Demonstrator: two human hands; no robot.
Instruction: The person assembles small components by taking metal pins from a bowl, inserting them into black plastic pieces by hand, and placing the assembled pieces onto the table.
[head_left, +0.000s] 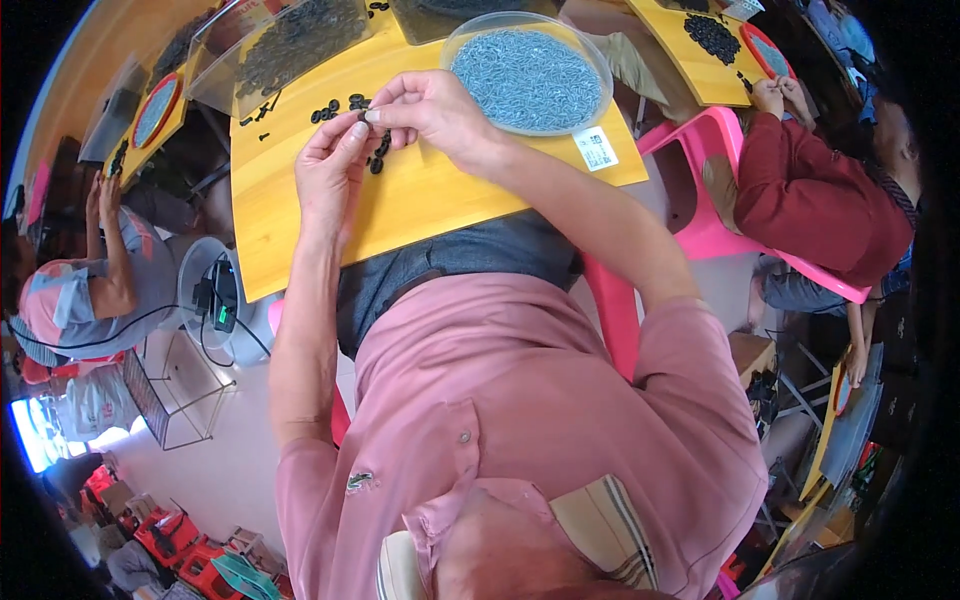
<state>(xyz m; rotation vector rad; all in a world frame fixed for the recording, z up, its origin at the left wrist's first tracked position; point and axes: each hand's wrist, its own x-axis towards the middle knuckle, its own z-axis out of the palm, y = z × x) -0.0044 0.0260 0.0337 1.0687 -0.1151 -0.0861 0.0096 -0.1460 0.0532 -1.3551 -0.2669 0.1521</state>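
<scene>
My left hand (332, 172) and my right hand (432, 112) meet above the yellow tabletop (275, 195). Thumbs and fingertips of both are closed on a small dark round part (364, 117), largely covered by the fingers. Just left of the fingertips lie several black ring-like parts (325, 111). More small black parts (377, 160) lie beside and partly behind my hands. To the right of my right hand stands a round clear tub (606, 92) filled with small bluish metal pieces (525, 78) that look like screws.
A clear bin (203, 75) of black parts stands at the far left of the table, with loose black pieces (263, 136) before it. A white label (596, 149) lies near the right edge. Other people work at tables on both sides; a pink chair (710, 190) stands at right.
</scene>
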